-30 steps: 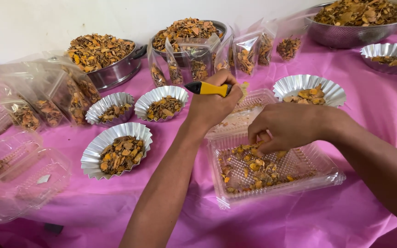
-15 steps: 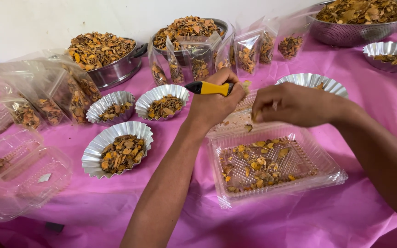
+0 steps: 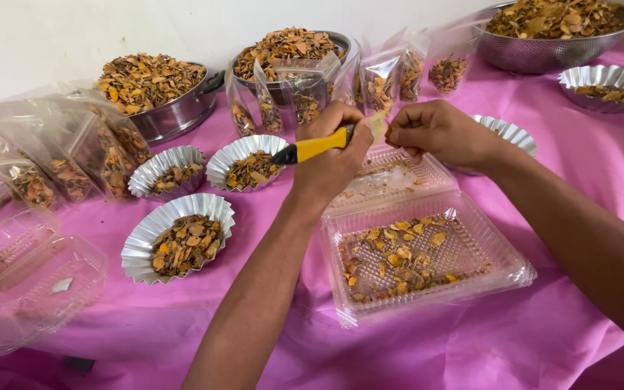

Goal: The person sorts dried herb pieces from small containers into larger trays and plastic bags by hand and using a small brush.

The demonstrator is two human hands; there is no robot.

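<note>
Left hand closed in fist around yellow-handled knife, blade against small pale piece. Right hand pinches same piece with fingertips. Both hands above open clear plastic clamshell container holding dried yellow-brown slices, on pink tablecloth.

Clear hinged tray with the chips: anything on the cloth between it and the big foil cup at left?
Only the person's left forearm crosses above that gap in the head view; between the clear tray and the foil cup the pink cloth shows bare.
</note>
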